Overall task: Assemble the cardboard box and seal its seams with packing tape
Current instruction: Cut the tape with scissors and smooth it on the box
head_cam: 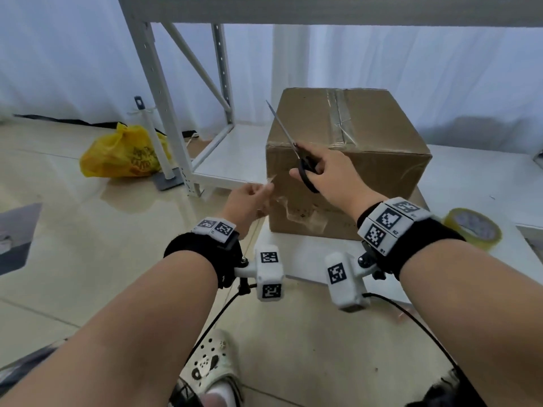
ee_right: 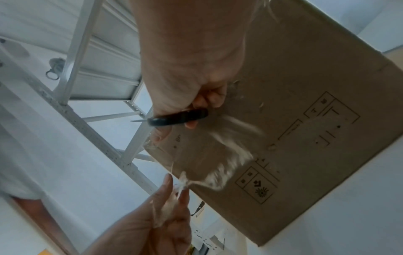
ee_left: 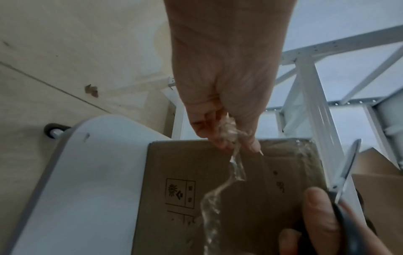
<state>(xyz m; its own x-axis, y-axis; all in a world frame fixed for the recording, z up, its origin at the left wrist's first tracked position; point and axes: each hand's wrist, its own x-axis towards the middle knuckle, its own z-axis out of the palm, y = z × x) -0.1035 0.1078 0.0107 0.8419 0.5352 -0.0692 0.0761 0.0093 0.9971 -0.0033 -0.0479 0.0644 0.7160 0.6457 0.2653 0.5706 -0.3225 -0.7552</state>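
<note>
A closed brown cardboard box (head_cam: 346,160) stands on a low white table (head_cam: 470,177), its top seam covered with clear tape. My left hand (head_cam: 249,201) pinches a crumpled strip of clear tape (ee_left: 220,191) that runs from my fingers (ee_left: 218,138) to the box's near face (ee_right: 305,86). My right hand (head_cam: 326,171) grips black-handled scissors (head_cam: 305,168) in front of the box, the blades closed and pointing up to the left. The same scissors (ee_right: 176,117) show in the right wrist view, just above the stretched tape (ee_right: 218,165).
A roll of packing tape (head_cam: 473,227) lies on the table to the right of the box. A white metal shelf frame (head_cam: 182,113) stands behind and to the left. A yellow plastic bag (head_cam: 123,154) sits on the tiled floor at the left.
</note>
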